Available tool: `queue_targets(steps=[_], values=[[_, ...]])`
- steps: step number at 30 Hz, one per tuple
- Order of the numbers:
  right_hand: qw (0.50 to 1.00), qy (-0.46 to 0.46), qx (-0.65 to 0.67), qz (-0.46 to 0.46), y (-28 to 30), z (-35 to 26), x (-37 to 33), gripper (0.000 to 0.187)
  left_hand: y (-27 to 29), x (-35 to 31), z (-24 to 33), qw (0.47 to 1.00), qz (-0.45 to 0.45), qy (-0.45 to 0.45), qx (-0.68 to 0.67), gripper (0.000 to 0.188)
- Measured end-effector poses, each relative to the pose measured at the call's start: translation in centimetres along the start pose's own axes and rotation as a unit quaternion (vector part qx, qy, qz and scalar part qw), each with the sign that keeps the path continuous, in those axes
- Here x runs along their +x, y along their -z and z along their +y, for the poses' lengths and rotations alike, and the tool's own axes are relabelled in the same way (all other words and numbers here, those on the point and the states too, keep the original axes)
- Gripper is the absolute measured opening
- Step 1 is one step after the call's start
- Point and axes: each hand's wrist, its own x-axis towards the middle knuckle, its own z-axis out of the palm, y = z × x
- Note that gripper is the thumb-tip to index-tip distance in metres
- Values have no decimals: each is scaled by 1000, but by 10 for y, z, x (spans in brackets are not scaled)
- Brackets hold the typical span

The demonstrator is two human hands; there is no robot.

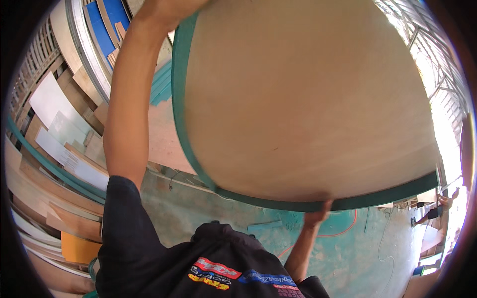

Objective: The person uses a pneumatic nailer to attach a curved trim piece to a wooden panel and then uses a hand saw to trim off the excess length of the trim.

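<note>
Two hands carry one large plywood sheet (308,99) with green-painted edges, raised overhead above a dusty green floor (348,248): the right hand (317,214) is cupped under its lower edge, while the left hand (166,10) reaches its upper left corner, fingers out of view. It looks stiff, broad and fairly heavy, so opposite edges seem the safest hold.

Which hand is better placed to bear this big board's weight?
Right, probably. The right hand cups the lower green edge of the board from beneath; the left hand only reaches its upper corner, steadying.
</note>
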Motion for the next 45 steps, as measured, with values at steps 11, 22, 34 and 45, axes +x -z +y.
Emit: queue_targets(steps=[11, 22, 34, 45], values=[[866, 258, -410, 122, -140, -271, 17, 51, -49, -22, -242, 905, 160, 167, -357, 72], [598, 226, -755, -149, -262, -224, 43, 25, -308, -329, -408, 593, 252, 399, -653, 48], [522, 177, -819, -159, -248, -128, 119, 43, -261, -259, -286, 902, 184, 371, -121, 63], [537, 89, -835, -80, -260, -74, 125, 42, -284, -221, -168, 935, -27, 250, -250, 52]])
